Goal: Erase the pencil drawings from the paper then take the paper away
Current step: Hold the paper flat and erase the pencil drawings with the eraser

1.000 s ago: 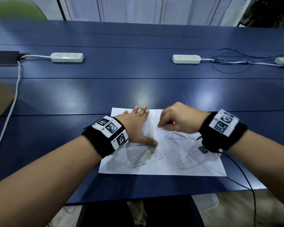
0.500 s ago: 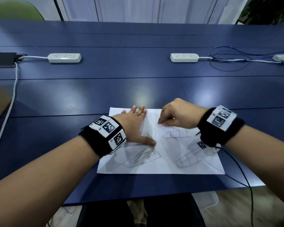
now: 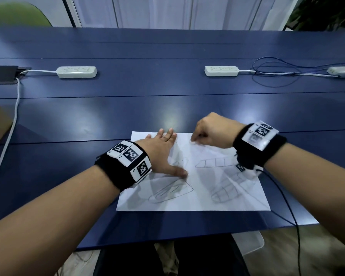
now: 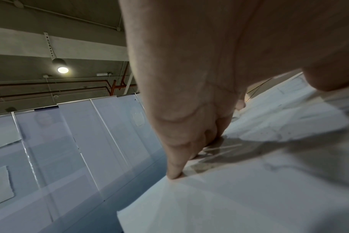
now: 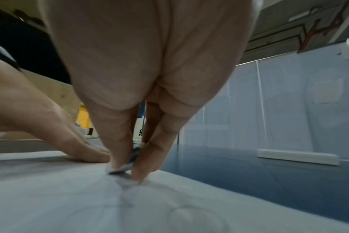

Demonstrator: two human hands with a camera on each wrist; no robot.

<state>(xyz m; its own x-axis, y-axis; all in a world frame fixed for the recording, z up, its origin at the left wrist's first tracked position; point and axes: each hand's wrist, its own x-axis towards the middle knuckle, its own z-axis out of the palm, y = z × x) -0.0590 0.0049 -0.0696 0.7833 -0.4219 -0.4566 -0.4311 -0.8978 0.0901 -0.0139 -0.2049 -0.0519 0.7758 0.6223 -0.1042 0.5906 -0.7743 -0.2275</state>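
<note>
A white sheet of paper (image 3: 195,200) with several grey pencil drawings (image 3: 170,191) lies on the blue table near its front edge. My left hand (image 3: 163,150) lies flat on the sheet's far left part, fingers straight, pressing it down; the left wrist view shows a fingertip (image 4: 174,174) on the paper (image 4: 249,197). My right hand (image 3: 211,132) is at the sheet's far edge and pinches a small grey-white eraser (image 5: 121,165) between thumb and fingers, its tip on the paper (image 5: 60,197). In the head view the eraser is hidden under the hand.
Two white power strips (image 3: 77,72) (image 3: 221,71) lie across the far part of the table (image 3: 167,108), with a loop of thin cables (image 3: 275,76) at the right. A white cord (image 3: 10,132) runs down the left. A black cable (image 3: 287,206) trails from my right wrist.
My right hand with the eraser has moved away from me, from the middle of the sheet to its far edge. The left hand stays pressed on the paper.
</note>
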